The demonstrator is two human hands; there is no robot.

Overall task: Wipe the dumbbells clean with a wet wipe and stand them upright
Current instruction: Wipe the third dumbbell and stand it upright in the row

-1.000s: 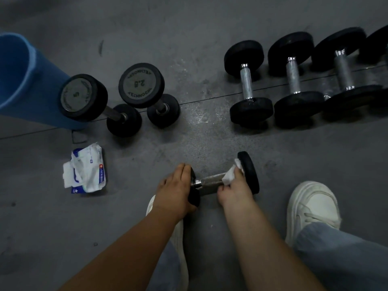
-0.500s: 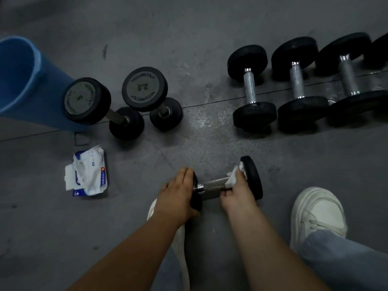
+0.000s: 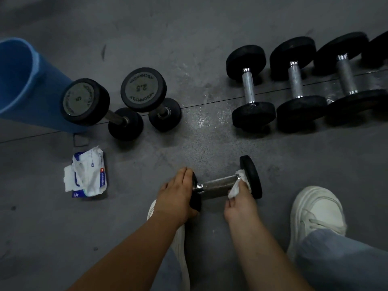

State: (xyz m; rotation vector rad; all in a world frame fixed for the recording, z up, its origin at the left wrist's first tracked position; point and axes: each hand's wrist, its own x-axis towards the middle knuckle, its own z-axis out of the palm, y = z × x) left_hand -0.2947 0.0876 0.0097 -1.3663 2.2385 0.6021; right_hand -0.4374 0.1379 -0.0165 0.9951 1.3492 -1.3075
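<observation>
A small black dumbbell [image 3: 218, 184] with a metal handle lies on its side on the grey floor in front of me. My left hand [image 3: 178, 196] holds its left weight. My right hand [image 3: 239, 203] pinches a white wet wipe [image 3: 237, 186] against the right end of the handle, next to the right weight. Two dumbbells stand upright at the left, marked 5 [image 3: 85, 101] and 2.5 [image 3: 143, 89]. Three dumbbells lie on their sides at the upper right [image 3: 249, 87], [image 3: 296, 80], [image 3: 345, 76].
A blue bucket [image 3: 23, 85] stands at the far left behind the upright dumbbells. An opened wet wipe pack [image 3: 87, 175] lies on the floor to the left of my hands. My white shoes [image 3: 315, 217] and jeans are at the bottom.
The wipe under my right hand has shifted slightly along the right end of the handle. My left hand has kept its hold. The camera view has shifted a little.
</observation>
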